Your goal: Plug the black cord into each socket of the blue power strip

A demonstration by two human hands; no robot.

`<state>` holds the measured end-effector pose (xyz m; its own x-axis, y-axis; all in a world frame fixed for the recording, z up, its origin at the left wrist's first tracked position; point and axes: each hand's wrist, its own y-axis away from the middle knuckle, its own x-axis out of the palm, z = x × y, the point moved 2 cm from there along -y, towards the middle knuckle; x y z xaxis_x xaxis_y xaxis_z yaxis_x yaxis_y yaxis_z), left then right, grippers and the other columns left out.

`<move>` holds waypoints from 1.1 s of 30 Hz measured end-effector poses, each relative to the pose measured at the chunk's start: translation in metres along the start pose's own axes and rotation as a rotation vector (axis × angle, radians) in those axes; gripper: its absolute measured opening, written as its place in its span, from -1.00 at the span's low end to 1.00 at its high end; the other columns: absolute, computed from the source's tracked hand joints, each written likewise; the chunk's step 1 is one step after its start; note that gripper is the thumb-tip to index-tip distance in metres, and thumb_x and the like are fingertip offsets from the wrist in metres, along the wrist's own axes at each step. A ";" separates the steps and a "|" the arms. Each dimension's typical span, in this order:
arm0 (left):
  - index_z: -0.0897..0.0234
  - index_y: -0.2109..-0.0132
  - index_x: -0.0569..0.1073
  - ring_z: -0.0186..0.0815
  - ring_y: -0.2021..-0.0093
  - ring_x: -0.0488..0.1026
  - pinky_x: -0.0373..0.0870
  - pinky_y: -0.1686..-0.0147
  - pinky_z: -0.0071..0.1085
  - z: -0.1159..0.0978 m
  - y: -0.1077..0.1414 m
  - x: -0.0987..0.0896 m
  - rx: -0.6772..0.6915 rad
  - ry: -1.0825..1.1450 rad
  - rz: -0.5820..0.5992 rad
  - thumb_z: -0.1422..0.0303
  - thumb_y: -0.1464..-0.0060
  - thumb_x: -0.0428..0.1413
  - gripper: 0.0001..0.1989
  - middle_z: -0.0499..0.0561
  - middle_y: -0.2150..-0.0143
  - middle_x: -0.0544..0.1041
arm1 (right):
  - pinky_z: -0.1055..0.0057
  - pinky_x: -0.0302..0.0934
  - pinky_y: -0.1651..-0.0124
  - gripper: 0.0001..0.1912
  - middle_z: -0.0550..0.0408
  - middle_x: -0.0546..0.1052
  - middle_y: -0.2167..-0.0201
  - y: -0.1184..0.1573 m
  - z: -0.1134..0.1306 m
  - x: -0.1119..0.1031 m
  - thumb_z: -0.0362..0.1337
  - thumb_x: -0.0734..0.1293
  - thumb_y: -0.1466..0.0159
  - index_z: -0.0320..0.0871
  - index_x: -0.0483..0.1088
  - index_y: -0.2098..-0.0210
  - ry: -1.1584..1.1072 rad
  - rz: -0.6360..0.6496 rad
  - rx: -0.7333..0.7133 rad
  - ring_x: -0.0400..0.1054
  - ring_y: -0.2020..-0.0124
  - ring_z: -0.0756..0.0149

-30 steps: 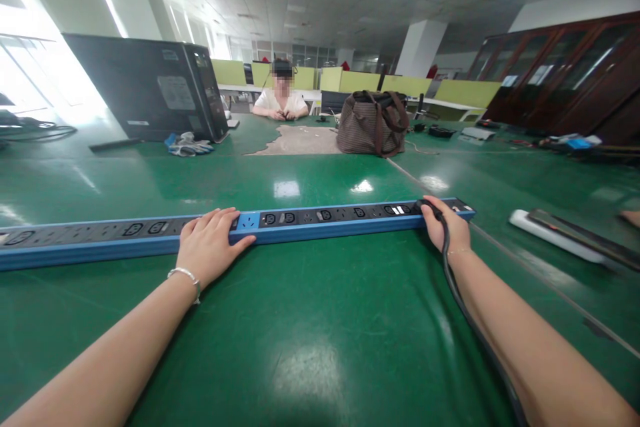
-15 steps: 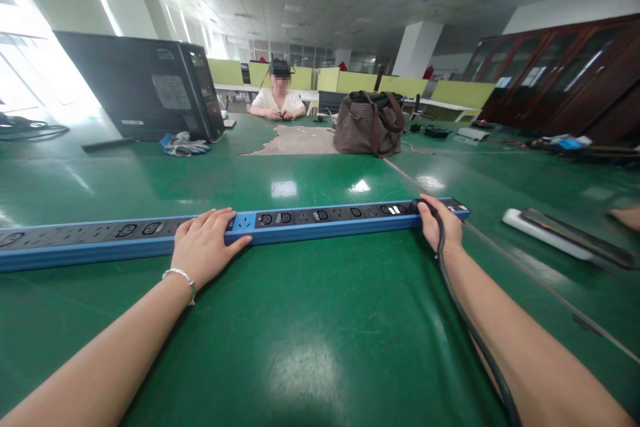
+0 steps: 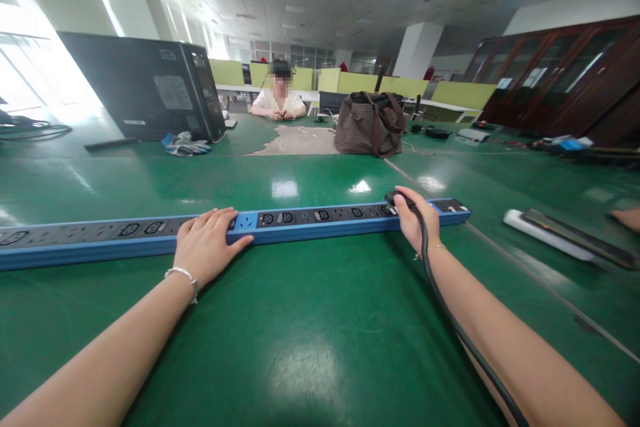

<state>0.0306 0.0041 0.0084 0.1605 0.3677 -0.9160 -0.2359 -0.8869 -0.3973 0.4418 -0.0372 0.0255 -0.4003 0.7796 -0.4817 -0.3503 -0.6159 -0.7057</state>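
Observation:
A long blue and black power strip (image 3: pixel 320 232) lies across the green table. My left hand (image 3: pixel 207 240) rests over its left-middle part, thumb along the front side and the other fingers across the top. Near the strip's right end, my right hand (image 3: pixel 417 217) grips a black plug (image 3: pixel 393 197) just above the sockets. Whether the plug's pins touch a socket is hidden. From the plug a black cable (image 3: pixel 440 293) runs down along my right forearm.
A black computer case (image 3: pixel 145 87) and gloves (image 3: pixel 185 144) stand at the back left. Farther back are a brown bag (image 3: pixel 367 125) and a seated person (image 3: pixel 279 100). On the right lies a white and dark bar (image 3: pixel 550 237), with another person's hand (image 3: pixel 627 217) at the edge.
My right hand has moved left along the strip with the black plug, uncovering the strip's right end. My left hand stays on the strip.

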 end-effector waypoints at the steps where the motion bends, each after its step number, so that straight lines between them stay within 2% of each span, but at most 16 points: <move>1: 0.22 -0.13 0.29 -0.05 -0.19 0.22 0.06 -0.14 -0.07 0.000 0.000 0.000 0.000 -0.002 0.001 -0.05 -0.05 -0.07 -0.39 0.12 -0.18 0.36 | 0.25 0.26 -0.02 -0.60 0.01 0.54 0.11 0.002 0.006 0.004 -0.03 0.19 -0.23 -0.10 0.46 0.10 0.008 0.037 0.001 0.41 0.07 0.16; 6: 0.19 -0.14 0.29 -0.05 -0.20 0.20 0.03 -0.16 -0.08 0.000 0.000 0.001 -0.012 0.004 0.006 -0.06 -0.05 -0.07 -0.39 0.11 -0.18 0.36 | 0.27 0.29 0.03 -0.63 0.06 0.56 0.14 0.009 0.018 0.015 -0.06 0.19 -0.23 -0.01 0.47 0.08 0.076 0.139 0.001 0.44 0.11 0.15; 17: 0.21 -0.14 0.29 -0.05 -0.21 0.20 0.04 -0.16 -0.07 -0.001 0.000 -0.001 -0.013 0.006 0.011 -0.06 -0.05 -0.07 -0.39 0.11 -0.19 0.35 | 0.28 0.33 0.17 -0.62 0.05 0.59 0.23 0.012 0.019 0.018 -0.06 0.17 -0.24 -0.01 0.48 0.07 0.185 0.163 0.040 0.47 0.22 0.13; 20: 0.21 -0.14 0.29 -0.05 -0.20 0.21 0.05 -0.16 -0.08 -0.002 0.000 -0.002 -0.020 -0.014 0.020 -0.06 -0.05 -0.08 -0.38 0.12 -0.18 0.36 | 0.26 0.32 0.19 -0.62 0.03 0.59 0.25 0.014 0.022 0.018 -0.08 0.16 -0.25 -0.03 0.48 0.08 0.262 0.174 -0.030 0.48 0.26 0.12; 25: 0.20 -0.13 0.29 -0.06 -0.20 0.22 0.05 -0.16 -0.09 -0.002 0.000 -0.003 -0.026 -0.011 0.020 -0.06 -0.05 -0.08 -0.39 0.11 -0.18 0.36 | 0.28 0.28 0.08 -0.63 0.02 0.58 0.21 0.020 0.029 0.019 -0.16 0.15 -0.26 -0.07 0.46 0.06 0.328 0.175 -0.187 0.47 0.22 0.17; 33: 0.22 -0.14 0.29 -0.05 -0.21 0.20 0.03 -0.17 -0.10 -0.002 0.001 -0.002 -0.018 0.019 0.015 -0.05 -0.05 -0.07 -0.39 0.13 -0.19 0.35 | 0.29 0.27 0.11 -0.63 0.02 0.59 0.26 0.023 0.026 0.019 -0.14 0.15 -0.27 -0.06 0.43 0.03 0.392 0.181 -0.184 0.47 0.26 0.17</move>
<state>0.0315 0.0021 0.0103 0.1747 0.3488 -0.9208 -0.2216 -0.8972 -0.3819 0.4037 -0.0394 0.0136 -0.0788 0.6675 -0.7404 -0.1343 -0.7431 -0.6556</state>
